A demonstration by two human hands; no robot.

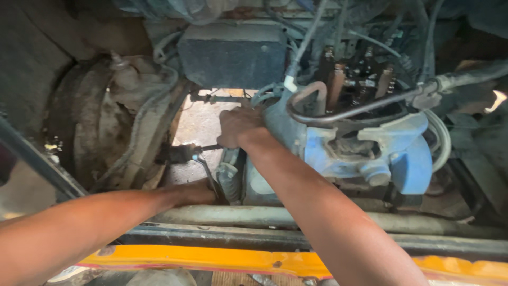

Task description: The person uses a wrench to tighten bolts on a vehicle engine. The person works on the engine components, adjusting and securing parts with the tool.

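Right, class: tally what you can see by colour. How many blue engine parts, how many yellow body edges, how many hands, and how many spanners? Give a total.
Blue engine part: 1
Yellow body edge: 1
Hands: 2, the left hand and the right hand
Spanner: 1, in the left hand's grip
Total: 5

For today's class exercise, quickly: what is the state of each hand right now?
Left hand: closed around the handle of a wrench.
Right hand: fingers curled, pressed on the blue engine part; whether it grips anything cannot be told.
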